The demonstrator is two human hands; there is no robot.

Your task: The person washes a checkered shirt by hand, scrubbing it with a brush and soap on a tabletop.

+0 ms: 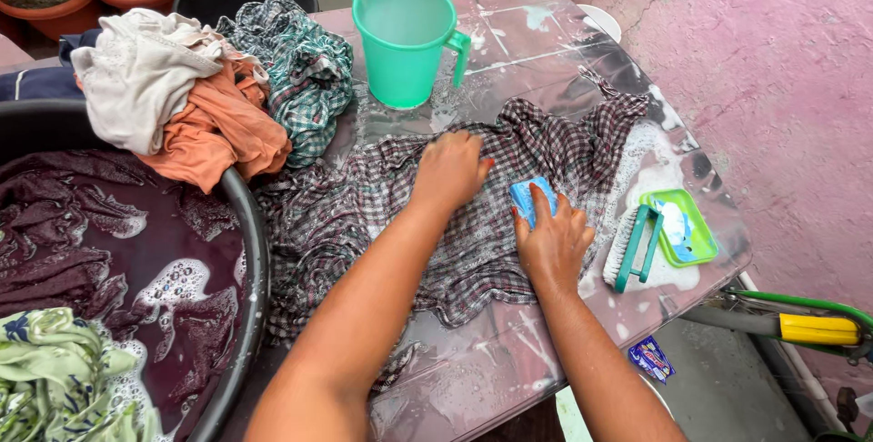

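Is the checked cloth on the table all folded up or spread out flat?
Spread out. The checked cloth lies wet and soapy across the table, with the left hand pressing it and the right hand holding blue soap.

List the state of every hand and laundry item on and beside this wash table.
Left hand: flat on checked shirt.
Right hand: gripping blue soap bar.
Checked shirt: spread, wet, soapy.
Green jug: upright.
Scrub brush: lying unused.
Soap dish: holds soap.
Black tub: full, dark sudsy water.
Clothes pile: heaped.
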